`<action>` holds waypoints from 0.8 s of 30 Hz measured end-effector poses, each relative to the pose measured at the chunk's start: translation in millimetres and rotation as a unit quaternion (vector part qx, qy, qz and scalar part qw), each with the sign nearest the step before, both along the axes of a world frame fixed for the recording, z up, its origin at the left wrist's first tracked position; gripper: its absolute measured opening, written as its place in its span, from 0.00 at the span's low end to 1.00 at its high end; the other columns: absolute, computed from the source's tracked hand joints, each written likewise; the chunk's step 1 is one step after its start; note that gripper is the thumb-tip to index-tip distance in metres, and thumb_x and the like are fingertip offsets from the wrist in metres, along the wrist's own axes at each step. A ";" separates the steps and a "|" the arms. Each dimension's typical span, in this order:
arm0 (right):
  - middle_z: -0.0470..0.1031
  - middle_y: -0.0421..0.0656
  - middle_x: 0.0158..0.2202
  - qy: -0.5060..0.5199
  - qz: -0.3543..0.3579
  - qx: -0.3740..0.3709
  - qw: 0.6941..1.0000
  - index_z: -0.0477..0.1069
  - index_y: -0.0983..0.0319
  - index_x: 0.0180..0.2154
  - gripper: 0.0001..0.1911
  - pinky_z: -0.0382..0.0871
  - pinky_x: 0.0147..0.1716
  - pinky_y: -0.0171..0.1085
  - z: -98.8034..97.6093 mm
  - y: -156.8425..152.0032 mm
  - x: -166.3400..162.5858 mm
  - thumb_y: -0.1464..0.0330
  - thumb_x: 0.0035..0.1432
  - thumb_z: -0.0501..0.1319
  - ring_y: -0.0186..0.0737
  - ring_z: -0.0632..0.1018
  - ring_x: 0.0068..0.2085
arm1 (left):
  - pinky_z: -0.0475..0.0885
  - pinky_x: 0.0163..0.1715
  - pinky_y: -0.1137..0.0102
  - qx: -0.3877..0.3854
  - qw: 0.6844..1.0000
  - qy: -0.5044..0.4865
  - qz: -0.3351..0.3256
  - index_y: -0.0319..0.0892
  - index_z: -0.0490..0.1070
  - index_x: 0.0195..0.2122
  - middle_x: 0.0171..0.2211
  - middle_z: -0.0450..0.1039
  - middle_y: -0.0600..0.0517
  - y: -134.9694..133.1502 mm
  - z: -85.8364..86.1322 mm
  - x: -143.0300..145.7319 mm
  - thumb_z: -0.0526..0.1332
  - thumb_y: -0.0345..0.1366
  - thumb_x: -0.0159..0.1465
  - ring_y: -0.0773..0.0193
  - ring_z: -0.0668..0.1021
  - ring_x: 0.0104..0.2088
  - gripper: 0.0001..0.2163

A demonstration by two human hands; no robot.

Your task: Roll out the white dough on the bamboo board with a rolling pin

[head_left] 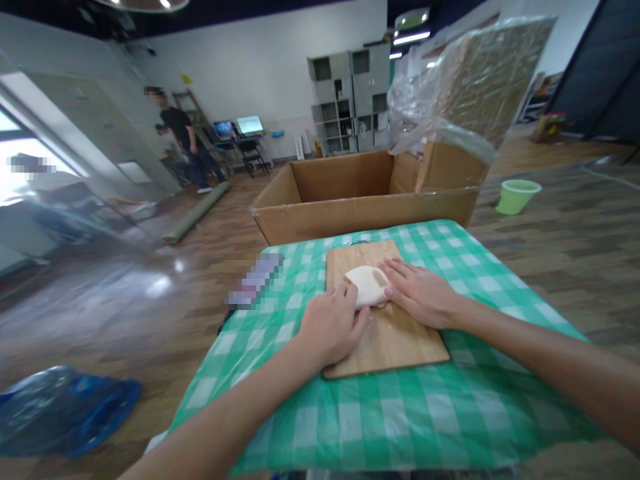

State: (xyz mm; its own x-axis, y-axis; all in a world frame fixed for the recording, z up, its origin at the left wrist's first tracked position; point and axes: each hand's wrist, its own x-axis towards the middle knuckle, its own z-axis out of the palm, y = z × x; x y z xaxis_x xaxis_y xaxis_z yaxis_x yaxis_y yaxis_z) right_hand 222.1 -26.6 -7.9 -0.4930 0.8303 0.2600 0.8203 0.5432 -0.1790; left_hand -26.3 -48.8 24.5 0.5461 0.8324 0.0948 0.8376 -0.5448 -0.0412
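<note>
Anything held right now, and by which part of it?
The white dough, lying on the board: left hand on its left end, right hand against its right edge. Whether gripped or merely pressed, I can't tell.

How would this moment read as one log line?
left hand: touching dough; right hand: touching dough; beneath: wooden cutting board on green-checked tablecloth

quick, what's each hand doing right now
Left hand: fingers curled at the near-left edge of the white dough; whether it grips cannot be told.
Right hand: open, at the dough's right edge.
</note>
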 end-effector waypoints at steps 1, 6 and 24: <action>0.60 0.56 0.73 -0.002 0.000 0.006 1.000 0.58 0.66 0.73 0.38 0.61 0.69 0.59 -1.0 -4.7 0.5 0.49 0.76 0.39 0.58 0.62 0.73 | 0.74 0.44 0.56 0.002 1.000 -0.001 0.001 0.39 0.67 0.56 0.51 0.77 0.40 -2.8 -1.7 0.8 0.47 0.46 0.76 0.47 0.79 0.49 0.19; 0.57 0.58 0.74 -0.009 0.007 0.019 1.000 0.56 0.69 0.73 0.40 0.60 0.69 0.58 -2.4 -22.4 2.4 0.47 0.75 0.42 0.59 0.61 0.73 | 0.72 0.51 0.56 0.030 0.999 -0.013 -0.008 0.37 0.64 0.60 0.56 0.73 0.39 -9.7 -11.8 0.8 0.49 0.46 0.76 0.46 0.77 0.54 0.21; 0.59 0.55 0.74 -0.002 -0.031 -0.054 0.998 0.64 0.60 0.70 0.40 0.50 0.70 0.64 6.2 122.8 -24.7 0.45 0.74 0.37 0.63 0.55 0.75 | 0.71 0.52 0.55 0.105 0.992 0.014 0.062 0.39 0.70 0.47 0.48 0.72 0.39 104.9 1.3 -0.2 0.48 0.42 0.76 0.48 0.75 0.50 0.15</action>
